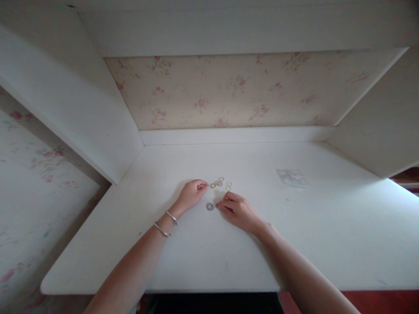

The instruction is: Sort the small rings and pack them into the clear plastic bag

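Matte white bench (294, 244), smooth. Small thin rings (220, 183), some silvery, some yellowish, lie clustered mid-bench. One greyish flat ring (210, 206) sits apart, nearer you. Your left hand (192, 192) is curled, fingertips pinched beside the cluster; can't tell if the grip holds a ring. Two metal bangles (166, 222) on that wrist. Your right hand (236, 210) rests palm-down, fingertips just beside the grey ring, grip loose, holding nothing.

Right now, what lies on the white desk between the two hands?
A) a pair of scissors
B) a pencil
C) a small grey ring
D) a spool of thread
C: a small grey ring lies flat between the left hand and the right hand.
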{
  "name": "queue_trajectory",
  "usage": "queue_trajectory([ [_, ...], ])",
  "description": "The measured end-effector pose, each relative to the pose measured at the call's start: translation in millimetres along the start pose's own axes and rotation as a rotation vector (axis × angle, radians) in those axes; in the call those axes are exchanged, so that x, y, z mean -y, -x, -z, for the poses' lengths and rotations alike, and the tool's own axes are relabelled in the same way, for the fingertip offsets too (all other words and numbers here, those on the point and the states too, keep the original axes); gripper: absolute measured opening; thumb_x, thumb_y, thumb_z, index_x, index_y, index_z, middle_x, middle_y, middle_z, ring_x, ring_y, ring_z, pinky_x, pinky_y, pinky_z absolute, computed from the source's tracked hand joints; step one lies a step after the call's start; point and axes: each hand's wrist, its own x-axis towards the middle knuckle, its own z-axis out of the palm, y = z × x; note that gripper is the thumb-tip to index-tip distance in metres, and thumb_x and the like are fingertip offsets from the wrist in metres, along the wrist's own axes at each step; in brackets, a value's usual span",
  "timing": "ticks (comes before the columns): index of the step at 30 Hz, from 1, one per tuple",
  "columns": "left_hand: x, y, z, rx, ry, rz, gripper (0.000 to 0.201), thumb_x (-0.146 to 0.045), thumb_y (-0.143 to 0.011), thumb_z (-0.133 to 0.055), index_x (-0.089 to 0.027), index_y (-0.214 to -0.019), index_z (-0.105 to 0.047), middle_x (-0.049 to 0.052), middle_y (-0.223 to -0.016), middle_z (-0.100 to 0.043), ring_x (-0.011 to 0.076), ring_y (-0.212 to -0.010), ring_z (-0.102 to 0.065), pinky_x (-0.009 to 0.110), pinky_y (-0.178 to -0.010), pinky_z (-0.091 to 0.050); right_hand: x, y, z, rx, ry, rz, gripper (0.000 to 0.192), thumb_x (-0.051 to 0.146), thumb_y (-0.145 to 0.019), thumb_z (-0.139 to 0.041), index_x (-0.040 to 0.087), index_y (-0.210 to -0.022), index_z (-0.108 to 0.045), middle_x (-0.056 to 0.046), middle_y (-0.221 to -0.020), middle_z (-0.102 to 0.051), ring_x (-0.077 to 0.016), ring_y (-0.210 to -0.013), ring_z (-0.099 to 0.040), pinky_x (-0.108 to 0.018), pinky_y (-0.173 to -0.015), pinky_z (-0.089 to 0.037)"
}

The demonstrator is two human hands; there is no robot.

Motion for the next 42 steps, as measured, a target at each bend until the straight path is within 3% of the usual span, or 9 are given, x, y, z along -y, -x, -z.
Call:
queue_trajectory([
  [6,-23,-12,-14.8,0.008,-0.328,-0.148,0.024,-0.03,-0.088,-0.047,-0.022,-0.096,-0.068,0.004,-0.099,-0.067,0.0164,-0.091,-0.061,0.026,-0.084,-0.044,-7,-1,8,-0.264,-0.067,-0.138,0.022,0.029,-0.091,-0.048,0.021,-0.09,-0.069,-0.004,-0.084,-0.057,-0.0116,-0.07,-0.053,-0.024,-0.065,-0.042],
  [10,-31,-20,-23.6,0.07,-0.462,-0.162,0.022,-0.03,-0.087,-0.05,-0.027,-0.099,-0.068,0.002,-0.099,-0.064,0.0156,-0.087,-0.061,0.025,-0.077,-0.044,-12,-1,10,-0.36,-0.096,-0.209,0.022,0.031,-0.09,-0.05,0.021,-0.088,-0.069,-0.003,-0.081,-0.056,-0.0117,-0.069,-0.053,-0.024,-0.063,-0.042],
  [19,-34,-20,-26.8,0.077,-0.531,-0.175,0.022,-0.028,-0.089,-0.047,-0.026,-0.087,-0.069,0.002,-0.091,-0.06,0.0142,-0.082,-0.059,0.023,-0.068,-0.042,-14,-4,10,-0.368,-0.174,-0.242,0.022,0.033,-0.089,-0.051,0.022,-0.088,-0.071,-0.003,-0.079,-0.055,-0.0107,-0.063,-0.05,-0.024,-0.058,-0.042],
  [28,-29,0,-1.6,0.032,-0.314,-0.205,0.022,-0.028,-0.088,-0.05,-0.022,-0.092,-0.07,0.003,-0.083,-0.059,0.0131,-0.075,-0.056,0.024,-0.073,-0.044,-13,-3,11,-0.371,-0.182,-0.271,0.022,0.034,-0.088,-0.053,0.021,-0.087,-0.071,-0.002,-0.08,-0.057,-0.0082,-0.055,-0.046,-0.023,-0.056,-0.041],
  [34,-42,23,0.5,0.131,-0.253,-0.224,0.019,-0.029,-0.086,-0.054,-0.023,-0.09,-0.072,0.003,-0.084,-0.057,0.0123,-0.075,-0.056,0.023,-0.074,-0.044,-15,-4,10,-0.345,-0.151,-0.292,0.023,0.034,-0.088,-0.052,0.021,-0.086,-0.071,-0.003,-0.08,-0.058,-0.009,-0.057,-0.048,-0.024,-0.057,-0.041],
  [42,-47,30,-3.5,0.244,-0.362,-0.27,0.019,-0.03,-0.085,-0.055,-0.025,-0.087,-0.074,0.002,-0.083,-0.054,0.0127,-0.074,-0.055,0.024,-0.072,-0.043,-13,-3,8,-0.319,-0.153,-0.282,0.022,0.031,-0.088,-0.052,0.02,-0.087,-0.071,-0.003,-0.082,-0.059,-0.0085,-0.057,-0.049,-0.024,-0.058,-0.041],
])
